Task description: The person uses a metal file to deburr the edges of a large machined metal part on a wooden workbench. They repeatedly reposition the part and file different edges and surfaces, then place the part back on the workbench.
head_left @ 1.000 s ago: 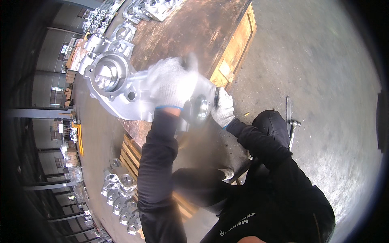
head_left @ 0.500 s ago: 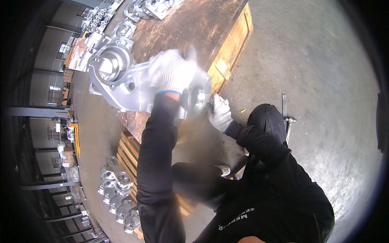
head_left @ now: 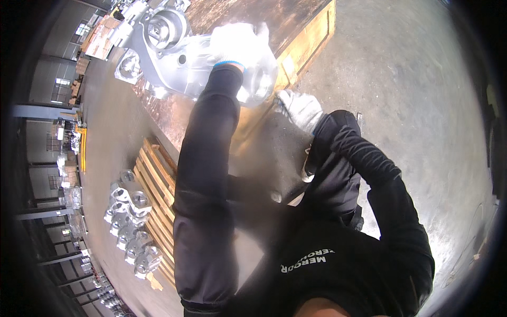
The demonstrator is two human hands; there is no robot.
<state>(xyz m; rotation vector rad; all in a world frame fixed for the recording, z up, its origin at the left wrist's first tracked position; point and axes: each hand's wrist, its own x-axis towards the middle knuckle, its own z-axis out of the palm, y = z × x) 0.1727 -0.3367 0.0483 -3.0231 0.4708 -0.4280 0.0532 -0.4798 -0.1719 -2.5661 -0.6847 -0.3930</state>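
— Left hand (head_left: 240,45) is clamped on top of the big grey metal casting (head_left: 182,53), right hand (head_left: 300,108) closed under its near end?
— Yes; it hangs lifted at the wooden pallet (head_left: 309,39) edge, not yet set down. It sits higher and farther in than a second ago.

The gloved left hand (head_left: 238,43) gripped the top of a large metal casting (head_left: 179,55); the right hand (head_left: 300,108) supported its lower end.
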